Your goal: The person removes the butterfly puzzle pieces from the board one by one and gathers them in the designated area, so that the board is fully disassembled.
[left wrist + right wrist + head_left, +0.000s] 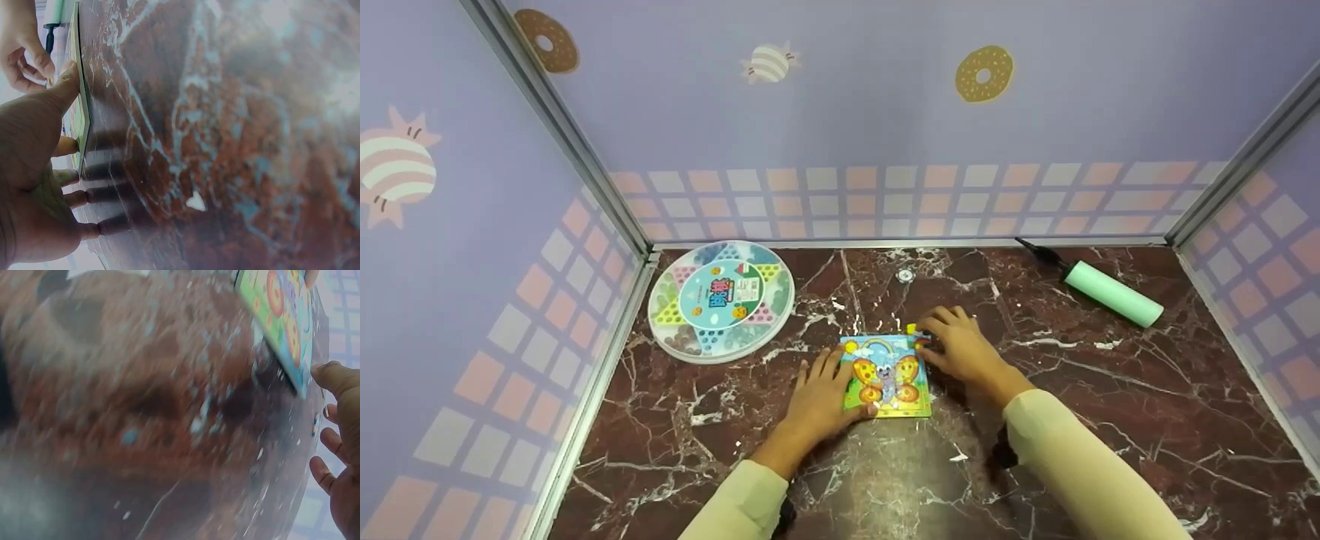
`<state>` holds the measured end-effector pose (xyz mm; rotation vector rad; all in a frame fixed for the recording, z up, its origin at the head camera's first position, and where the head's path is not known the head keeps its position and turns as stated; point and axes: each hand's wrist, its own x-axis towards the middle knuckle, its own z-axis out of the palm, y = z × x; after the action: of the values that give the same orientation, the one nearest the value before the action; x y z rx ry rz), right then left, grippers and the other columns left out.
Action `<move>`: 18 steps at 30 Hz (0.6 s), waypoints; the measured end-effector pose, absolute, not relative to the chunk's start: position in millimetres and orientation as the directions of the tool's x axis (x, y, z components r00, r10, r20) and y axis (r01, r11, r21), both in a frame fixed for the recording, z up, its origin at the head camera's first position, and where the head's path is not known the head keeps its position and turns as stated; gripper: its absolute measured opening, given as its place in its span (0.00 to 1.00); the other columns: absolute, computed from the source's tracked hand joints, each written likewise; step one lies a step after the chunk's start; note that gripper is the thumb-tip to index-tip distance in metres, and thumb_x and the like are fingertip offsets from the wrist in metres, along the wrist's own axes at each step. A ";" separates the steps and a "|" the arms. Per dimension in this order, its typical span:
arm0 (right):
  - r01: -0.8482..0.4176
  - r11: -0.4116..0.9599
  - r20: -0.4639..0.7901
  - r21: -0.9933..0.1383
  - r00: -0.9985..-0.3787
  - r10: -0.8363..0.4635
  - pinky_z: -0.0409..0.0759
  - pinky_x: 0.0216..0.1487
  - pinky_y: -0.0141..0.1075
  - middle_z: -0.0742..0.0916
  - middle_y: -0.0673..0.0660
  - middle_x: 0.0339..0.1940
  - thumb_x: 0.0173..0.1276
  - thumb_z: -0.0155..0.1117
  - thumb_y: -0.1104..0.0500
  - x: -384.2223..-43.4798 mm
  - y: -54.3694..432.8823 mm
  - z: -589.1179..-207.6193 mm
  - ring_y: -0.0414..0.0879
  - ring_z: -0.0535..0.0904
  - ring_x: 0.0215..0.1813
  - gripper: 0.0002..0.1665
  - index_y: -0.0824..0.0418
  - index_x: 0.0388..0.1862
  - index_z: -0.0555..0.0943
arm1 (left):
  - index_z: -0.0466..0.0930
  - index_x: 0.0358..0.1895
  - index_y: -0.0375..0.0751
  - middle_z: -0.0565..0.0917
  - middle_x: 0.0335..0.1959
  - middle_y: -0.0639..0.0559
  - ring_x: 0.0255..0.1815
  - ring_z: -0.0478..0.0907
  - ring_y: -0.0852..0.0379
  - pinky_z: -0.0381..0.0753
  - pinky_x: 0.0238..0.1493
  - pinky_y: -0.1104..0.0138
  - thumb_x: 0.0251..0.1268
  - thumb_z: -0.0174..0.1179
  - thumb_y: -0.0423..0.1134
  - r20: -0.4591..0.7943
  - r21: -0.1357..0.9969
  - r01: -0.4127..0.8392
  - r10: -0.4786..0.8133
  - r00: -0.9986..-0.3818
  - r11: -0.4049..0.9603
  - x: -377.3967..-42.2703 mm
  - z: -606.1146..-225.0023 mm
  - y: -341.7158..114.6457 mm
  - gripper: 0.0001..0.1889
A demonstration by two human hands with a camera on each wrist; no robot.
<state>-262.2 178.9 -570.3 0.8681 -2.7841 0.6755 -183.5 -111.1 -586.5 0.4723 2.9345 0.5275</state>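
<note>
A square butterfly jigsaw puzzle [887, 379] lies flat on the dark marbled tabletop. My left hand [821, 397] rests along its left side, fingers spread and thumb on the lower edge. In the left wrist view that thumb lies over the board's edge [84, 107] and the other fingertips reach down beside it. At the puzzle's upper right corner, my right hand [962, 351] pinches a small puzzle piece [912, 328] with yellow on it. The fingers partly cover this piece. The right wrist view shows the right thumb beside the board's corner.
A round, clear-lidded Chinese checkers box [721, 300] lies at the back left. A small round silvery object [905, 276] sits behind the puzzle. A mint-green hand pump [1114, 292] with a black nozzle lies at the back right. Patterned walls [885, 112] enclose the tabletop.
</note>
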 end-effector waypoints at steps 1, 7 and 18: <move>-0.562 0.733 0.262 -0.383 -0.827 -0.497 0.80 0.55 0.67 0.87 0.62 0.61 0.70 0.81 0.56 -262.0 182.2 -570.9 0.64 0.78 0.59 0.21 0.61 0.59 0.87 | 0.74 0.77 0.43 0.62 0.90 0.39 0.91 0.57 0.33 0.56 0.88 0.31 0.67 0.72 0.68 -0.067 0.359 0.281 0.324 -0.944 0.890 -183.3 -586.4 -111.1 0.45; -0.521 0.764 0.242 -0.381 -0.853 -0.462 0.80 0.55 0.65 0.87 0.63 0.62 0.71 0.80 0.57 -261.9 198.9 -573.7 0.65 0.79 0.61 0.21 0.61 0.59 0.87 | 0.75 0.76 0.43 0.61 0.90 0.39 0.91 0.57 0.33 0.56 0.88 0.31 0.67 0.70 0.70 -0.062 0.360 0.287 0.330 -0.942 0.888 -183.2 -585.9 -111.6 0.45; -0.541 0.747 0.310 -0.387 -0.839 -0.447 0.77 0.48 0.69 0.87 0.62 0.61 0.70 0.80 0.57 -261.0 229.6 -585.1 0.64 0.78 0.57 0.20 0.60 0.58 0.87 | 0.75 0.74 0.43 0.62 0.90 0.38 0.91 0.57 0.32 0.55 0.88 0.29 0.65 0.71 0.70 -0.057 0.369 0.288 0.331 -0.942 0.884 -185.2 -586.8 -112.0 0.44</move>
<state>-261.0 229.6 -585.1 0.7861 -2.7486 0.6998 -185.2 -112.0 -586.8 0.4837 2.9334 0.5465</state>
